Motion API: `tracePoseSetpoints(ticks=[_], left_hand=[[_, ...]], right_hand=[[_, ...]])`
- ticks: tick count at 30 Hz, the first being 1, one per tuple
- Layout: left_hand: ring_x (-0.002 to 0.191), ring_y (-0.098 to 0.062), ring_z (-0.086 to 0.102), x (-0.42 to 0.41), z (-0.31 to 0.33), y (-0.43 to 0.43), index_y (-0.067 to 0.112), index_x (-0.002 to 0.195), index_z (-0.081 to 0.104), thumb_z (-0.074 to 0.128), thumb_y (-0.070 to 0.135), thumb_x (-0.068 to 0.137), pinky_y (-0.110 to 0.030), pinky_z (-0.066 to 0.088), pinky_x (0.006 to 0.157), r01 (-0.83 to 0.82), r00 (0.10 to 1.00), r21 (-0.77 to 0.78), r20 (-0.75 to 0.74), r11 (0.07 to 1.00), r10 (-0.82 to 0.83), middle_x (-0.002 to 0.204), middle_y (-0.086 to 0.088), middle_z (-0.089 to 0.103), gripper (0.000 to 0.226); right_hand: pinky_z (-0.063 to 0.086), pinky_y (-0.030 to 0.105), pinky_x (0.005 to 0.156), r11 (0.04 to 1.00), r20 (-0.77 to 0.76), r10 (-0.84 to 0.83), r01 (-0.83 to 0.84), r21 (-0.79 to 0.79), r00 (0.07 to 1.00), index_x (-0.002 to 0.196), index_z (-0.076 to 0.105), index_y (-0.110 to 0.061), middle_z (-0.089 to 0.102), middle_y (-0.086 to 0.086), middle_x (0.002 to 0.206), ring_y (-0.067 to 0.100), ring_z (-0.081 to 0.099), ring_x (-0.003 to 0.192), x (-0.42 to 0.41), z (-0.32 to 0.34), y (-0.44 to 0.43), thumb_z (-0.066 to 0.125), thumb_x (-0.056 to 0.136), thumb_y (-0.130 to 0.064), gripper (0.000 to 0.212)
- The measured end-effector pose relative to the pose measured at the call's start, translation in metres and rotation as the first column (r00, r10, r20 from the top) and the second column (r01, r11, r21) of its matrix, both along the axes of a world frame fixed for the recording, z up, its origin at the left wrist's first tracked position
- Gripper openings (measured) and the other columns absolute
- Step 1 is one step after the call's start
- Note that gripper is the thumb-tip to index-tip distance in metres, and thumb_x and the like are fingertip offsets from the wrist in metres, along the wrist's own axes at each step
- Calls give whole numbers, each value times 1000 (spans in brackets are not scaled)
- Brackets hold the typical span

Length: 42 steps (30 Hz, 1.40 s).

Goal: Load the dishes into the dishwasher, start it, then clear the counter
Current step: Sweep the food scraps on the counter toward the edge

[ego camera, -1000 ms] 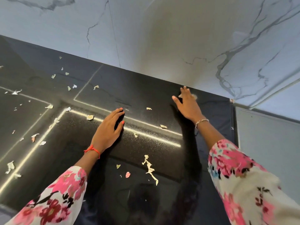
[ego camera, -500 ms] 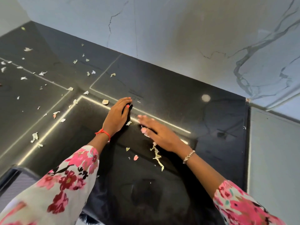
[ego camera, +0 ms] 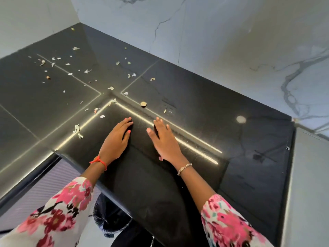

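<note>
The black stone counter (ego camera: 195, 107) fills the view and meets a white marble wall. My left hand (ego camera: 117, 138) lies flat on it with straight fingers, standing on its outer edge like a barrier. My right hand (ego camera: 164, 139) is flat beside it, fingers spread, a palm's width to the right. Pale peel scraps (ego camera: 143, 103) lie scattered on the counter beyond and left of my hands. One small pink scrap (ego camera: 160, 158) shows at the heel of my right hand. No dishes or dishwasher are in view.
A black bin bag (ego camera: 110, 218) hangs open below the counter's front edge, under my left arm. A grey panel (ego camera: 311, 184) stands at the counter's right end. More scraps (ego camera: 53, 63) dot the far left of the counter.
My right hand swept from the back wall toward my left hand, pushing scraps along. The scraps that lay near the front edge are gone from sight. The camera has shifted and shows more counter on the left.
</note>
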<state>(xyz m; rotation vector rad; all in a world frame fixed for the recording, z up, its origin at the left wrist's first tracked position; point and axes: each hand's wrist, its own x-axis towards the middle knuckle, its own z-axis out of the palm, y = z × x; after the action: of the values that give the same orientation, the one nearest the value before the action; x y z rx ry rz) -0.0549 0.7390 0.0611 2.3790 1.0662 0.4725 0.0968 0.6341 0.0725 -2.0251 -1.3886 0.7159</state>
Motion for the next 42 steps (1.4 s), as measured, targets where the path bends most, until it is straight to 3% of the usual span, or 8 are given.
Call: tracePoseSetpoints(ticks=[3, 8, 13, 19, 24, 31, 37, 42], left_hand=[[134, -17, 38, -2, -2, 5, 8, 127, 53, 43, 10, 95, -34, 28, 113, -18, 998, -27, 66, 999, 20, 141, -1, 45, 33], [129, -14, 43, -2, -4, 7, 9, 125, 55, 44, 11, 94, -24, 29, 108, -12, 993, -37, 118, 999, 16, 139, 0, 48, 33], [130, -16, 42, -4, -6, 9, 7, 126, 54, 45, 11, 94, -23, 27, 108, 5, 987, -61, 159, 998, 4, 139, -3, 48, 33], [128, -22, 45, -10, 1, 16, 2, 121, 56, 47, 4, 92, -24, 30, 108, 81, 966, -177, 256, 981, -34, 133, -10, 52, 30], [119, -22, 52, -40, 20, 41, -1, 116, 59, 49, -2, 89, -17, 31, 102, 121, 936, -172, 347, 978, -55, 124, -14, 59, 28], [122, -27, 50, -117, 15, 111, -2, 113, 60, 50, -2, 88, -29, 30, 107, -119, 955, -80, 263, 990, 136, 126, -16, 57, 27], [131, -24, 40, -147, -2, 135, 4, 127, 51, 46, 6, 93, -31, 26, 110, -169, 983, -33, 64, 985, 171, 141, -9, 44, 35], [128, -21, 43, -148, -7, 138, 7, 126, 53, 42, 4, 94, -27, 28, 107, -184, 978, -16, 94, 983, 184, 139, -5, 47, 34]], right_hand=[[12, 32, 117, 980, -163, -127, 149, 130, 978, 143, 33, -23, 19, -9, 155, 6, 8, 143, 3, 11, -8, 30, 98, -47, 51], [0, 26, 115, 823, 175, -562, 567, 28, 808, 147, 21, -10, 8, 2, 158, 12, 0, 145, -6, 5, -84, 23, 94, -54, 69], [-5, 36, 119, 715, 429, -604, 695, -80, 671, 147, 3, 0, -2, 13, 157, 20, -6, 146, -64, -19, -95, 8, 85, -68, 92], [-6, 36, 118, 823, 382, -506, 565, -56, 774, 148, 3, -1, -1, 12, 157, 21, -6, 146, -89, -18, 5, 22, 93, -58, 81], [0, 28, 117, 924, 99, -371, 358, 134, 923, 148, 11, -6, 6, 8, 158, 18, -1, 146, -67, -9, 41, 35, 98, -39, 65], [0, 38, 119, 872, 354, -437, 486, -56, 827, 148, 8, -4, 4, 9, 158, 19, 0, 146, -1, -13, 64, 27, 96, -51, 73], [-4, 36, 118, 935, 441, -265, 340, -101, 858, 149, 8, -7, 4, 6, 158, 16, -2, 146, -25, -16, 101, 24, 95, -56, 75], [3, 28, 119, 981, 22, -175, 173, 86, 984, 149, 16, -16, 11, -5, 157, 5, 3, 144, -60, -5, 80, 33, 98, -43, 60]])
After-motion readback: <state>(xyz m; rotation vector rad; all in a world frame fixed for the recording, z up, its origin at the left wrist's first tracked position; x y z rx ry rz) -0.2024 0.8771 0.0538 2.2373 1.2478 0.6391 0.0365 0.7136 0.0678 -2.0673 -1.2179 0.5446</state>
